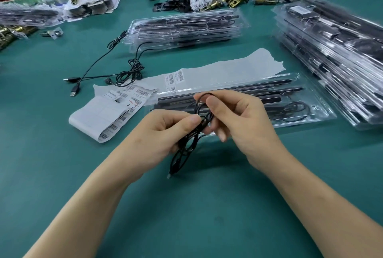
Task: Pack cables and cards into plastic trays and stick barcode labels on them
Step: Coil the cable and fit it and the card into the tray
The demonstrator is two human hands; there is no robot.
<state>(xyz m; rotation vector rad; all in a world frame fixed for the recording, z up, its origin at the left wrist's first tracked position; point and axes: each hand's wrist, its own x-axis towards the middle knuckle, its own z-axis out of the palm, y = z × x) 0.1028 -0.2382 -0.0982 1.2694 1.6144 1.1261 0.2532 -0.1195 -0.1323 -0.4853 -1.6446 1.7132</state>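
A clear plastic tray [300, 110] lies on the green counter [186, 216] at one o'clock from the hands, with a barcode label strip [116, 110] at ten. The left hand [159, 133] and right hand [240, 116], fingers curled, pinch a coiled black cable [186, 146] between them.

No words or numbers can be read. The label strip [107, 112] just left of the clear tray [290, 125] shows black barcode stripes (the tiny print is too blurry).

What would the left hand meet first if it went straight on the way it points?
Probably the right hand, which grips the same cable just ahead; the plastic tray lies beyond.
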